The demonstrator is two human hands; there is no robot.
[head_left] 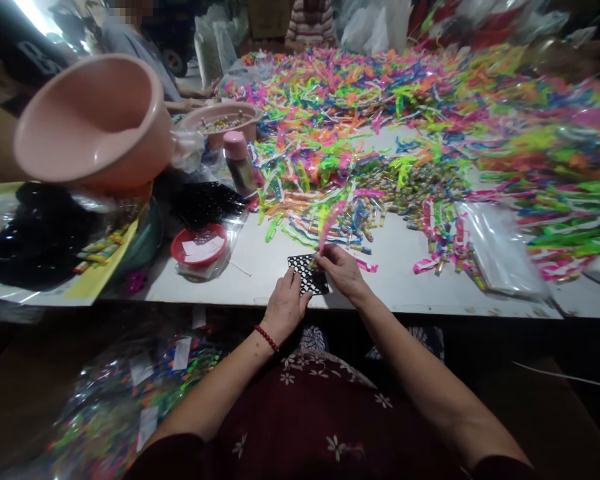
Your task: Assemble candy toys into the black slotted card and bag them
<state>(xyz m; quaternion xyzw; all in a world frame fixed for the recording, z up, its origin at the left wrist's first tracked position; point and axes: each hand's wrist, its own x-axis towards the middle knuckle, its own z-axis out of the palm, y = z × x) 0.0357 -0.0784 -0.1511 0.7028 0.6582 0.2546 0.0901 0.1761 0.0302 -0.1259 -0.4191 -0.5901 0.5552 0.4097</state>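
Observation:
On the white table, a black card with rows of holes [307, 283] lies near the front edge. My left hand [286, 303], with a red bead bracelet at its wrist, has fingers and thumb on the card's left and lower edge, holding it. Over the card's upper right corner, my right hand [343, 268] pinches a small piece with a bright pink strip [332, 223] rising from it. Fingertips cover the lower end of that piece. Just beyond lie loose colourful strips [300, 217] and small yellowish tubes [420, 193].
To the left stand a large pink basin [93, 123], a pink-capped bottle [239, 160], a stack of black cards [207, 202] and a red bowl [199, 245] with white papers. Clear plastic bags [503, 250] lie at right. Other people [310, 23] are across the table.

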